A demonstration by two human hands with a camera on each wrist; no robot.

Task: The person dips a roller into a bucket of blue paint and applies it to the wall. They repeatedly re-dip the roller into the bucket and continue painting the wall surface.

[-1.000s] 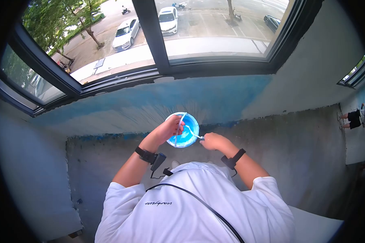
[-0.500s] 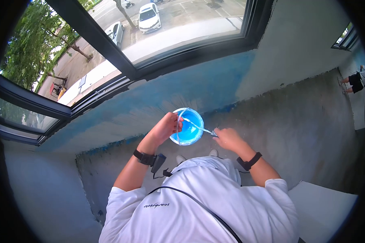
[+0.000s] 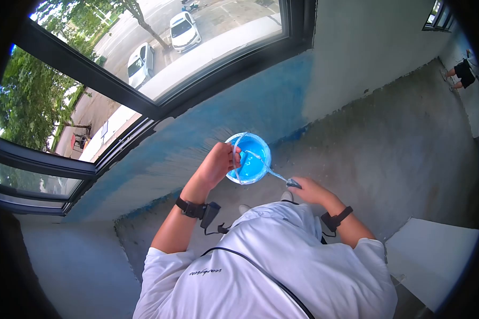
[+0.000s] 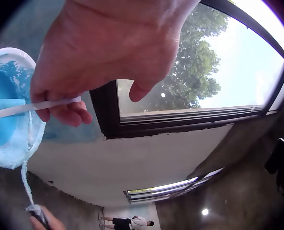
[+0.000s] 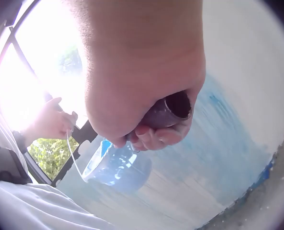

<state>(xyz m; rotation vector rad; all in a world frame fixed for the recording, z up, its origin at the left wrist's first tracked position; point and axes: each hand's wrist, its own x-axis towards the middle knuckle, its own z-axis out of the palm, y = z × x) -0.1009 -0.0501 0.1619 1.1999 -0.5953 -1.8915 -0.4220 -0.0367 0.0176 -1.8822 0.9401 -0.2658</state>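
My left hand [image 3: 216,165] grips the thin white bail [image 4: 15,110] of a paint bucket [image 3: 268,154]. Bright blue paint coats the bucket's inside, with pale smears round its rim. To the right, my right hand [image 3: 312,192] holds the dark handle [image 5: 163,114] of a paint roller. Its paint-crusted metal rod [image 3: 275,174] runs over the rim into the bucket. In the left wrist view a pale blue roller head [image 4: 7,105] lies inside, partly behind the bail. The handle's hollow butt end shows beneath my palm in the right wrist view.
A dark-framed window [image 3: 159,109] stands ahead and left, above a wall with a blue painted patch [image 3: 282,90]. Grey bare floor [image 3: 378,143] spreads to the right. A white panel [image 3: 431,260] stands at lower right; another person [image 3: 463,74] is far right.
My right hand has moved right and back from the bucket, so more of the roller's rod shows. My left hand keeps hold of the bail. The head view has turned.
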